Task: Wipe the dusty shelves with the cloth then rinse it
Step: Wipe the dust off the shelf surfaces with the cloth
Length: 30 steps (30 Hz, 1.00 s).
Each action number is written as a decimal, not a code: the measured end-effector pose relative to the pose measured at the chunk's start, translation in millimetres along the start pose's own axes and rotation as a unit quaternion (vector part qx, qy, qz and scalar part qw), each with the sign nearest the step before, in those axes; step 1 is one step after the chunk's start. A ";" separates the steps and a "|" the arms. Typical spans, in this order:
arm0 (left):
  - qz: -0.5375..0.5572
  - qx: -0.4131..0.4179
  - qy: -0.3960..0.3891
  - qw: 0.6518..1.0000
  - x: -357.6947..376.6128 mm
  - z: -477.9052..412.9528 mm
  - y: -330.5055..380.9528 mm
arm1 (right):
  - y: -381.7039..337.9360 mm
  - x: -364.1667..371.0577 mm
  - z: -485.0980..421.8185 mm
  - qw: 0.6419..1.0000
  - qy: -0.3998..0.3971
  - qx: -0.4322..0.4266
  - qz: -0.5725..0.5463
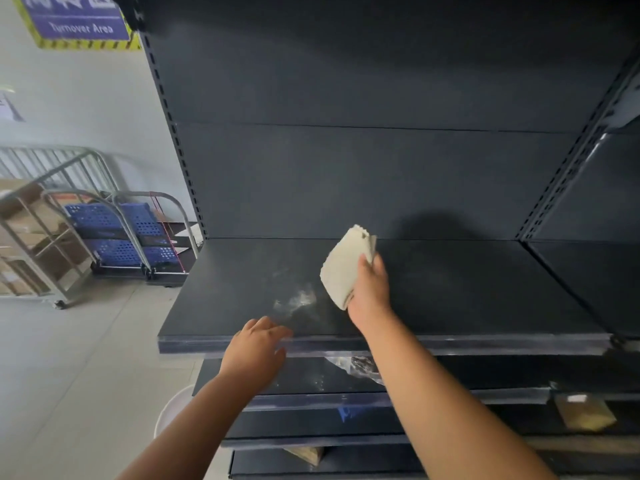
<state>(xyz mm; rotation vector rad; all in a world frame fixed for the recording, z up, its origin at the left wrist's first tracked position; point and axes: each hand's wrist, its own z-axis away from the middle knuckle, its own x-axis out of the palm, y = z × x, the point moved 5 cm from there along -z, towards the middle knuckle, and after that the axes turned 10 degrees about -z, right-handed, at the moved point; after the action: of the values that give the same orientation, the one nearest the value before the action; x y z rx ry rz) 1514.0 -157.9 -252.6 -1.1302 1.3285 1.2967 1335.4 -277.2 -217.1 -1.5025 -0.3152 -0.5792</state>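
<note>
Up on the dark top shelf [467, 292], the right hand [369, 292] is closed around a folded pale cloth [343, 268], thumb across its face, holding it raised near the middle of the board, just right of a whitish dust smear [298, 301]. Meanwhile the left hand [254, 351] holds nothing, its fingers loosely curled over that shelf's front edge, left of centre. Below, lower shelves [311, 377] step down, and blue folded carts [121, 233] stand well off past the shelf's left end.

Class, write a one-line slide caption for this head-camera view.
Right hand holds a folded cloth over a dusty shelf; left hand rests at its edge.
</note>
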 end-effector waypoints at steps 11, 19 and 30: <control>0.024 -0.008 0.035 0.999 -4.4 4.4 -26.7 | -22.2 -104.9 -37.4 0.780 -0.021 -0.087 0.620; 0.028 -0.027 0.062 0.997 -10.6 19.2 -72.0 | 95.7 42.5 46.4 0.788 -0.169 -0.041 0.591; 0.026 0.002 0.022 0.999 -12.9 20.8 -96.8 | 60.7 95.4 25.2 0.997 0.011 0.076 -0.022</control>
<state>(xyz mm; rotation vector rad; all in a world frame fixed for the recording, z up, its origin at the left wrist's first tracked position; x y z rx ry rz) 1612.0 -138.8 -253.8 -1.1333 1.4006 1.3138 1451.0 -269.8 -215.2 -1.3453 -0.3678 -0.5927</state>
